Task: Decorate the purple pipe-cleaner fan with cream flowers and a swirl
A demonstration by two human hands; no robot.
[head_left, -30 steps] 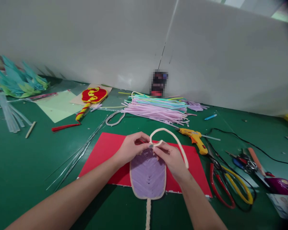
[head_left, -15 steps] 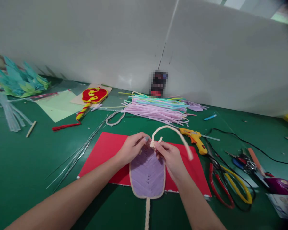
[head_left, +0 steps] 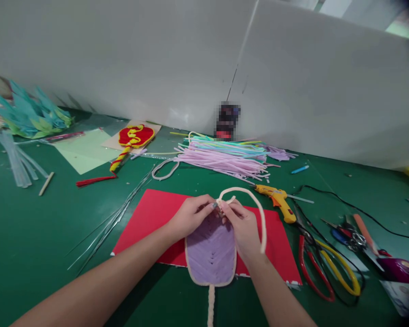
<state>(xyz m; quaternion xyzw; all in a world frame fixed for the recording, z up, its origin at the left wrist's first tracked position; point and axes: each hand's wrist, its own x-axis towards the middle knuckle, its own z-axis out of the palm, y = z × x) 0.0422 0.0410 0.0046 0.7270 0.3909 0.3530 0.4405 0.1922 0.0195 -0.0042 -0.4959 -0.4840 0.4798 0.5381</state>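
Observation:
A lilac fan-shaped piece [head_left: 211, 256] with a cream edging and a twisted cream handle [head_left: 211, 305] lies over a red sheet [head_left: 136, 227]. At its top, my left hand [head_left: 194, 215] is closed, thumb and fingertips pinching near the small cream twist. My right hand [head_left: 243, 227] is also closed, its thumb and fingers pinching a cream pipe cleaner [head_left: 259, 204]. The long free end of that pipe cleaner arches up and hangs down over my right wrist. A short end sticks out by the fingertips. The fingers hide the top edge of the fan.
Behind lies a pile of pastel pipe cleaners [head_left: 221, 159]. A yellow glue gun [head_left: 279, 202], red-and-yellow-handled pliers [head_left: 310, 254] and scissors [head_left: 349, 234] lie on the right. On the left are a red-and-yellow fan [head_left: 136, 136], thin wires [head_left: 119, 213] and glue sticks [head_left: 15, 159].
The loose end of the cream pipe cleaner has swung down toward my right wrist. My left fingertips have moved slightly right, closer to my right hand's.

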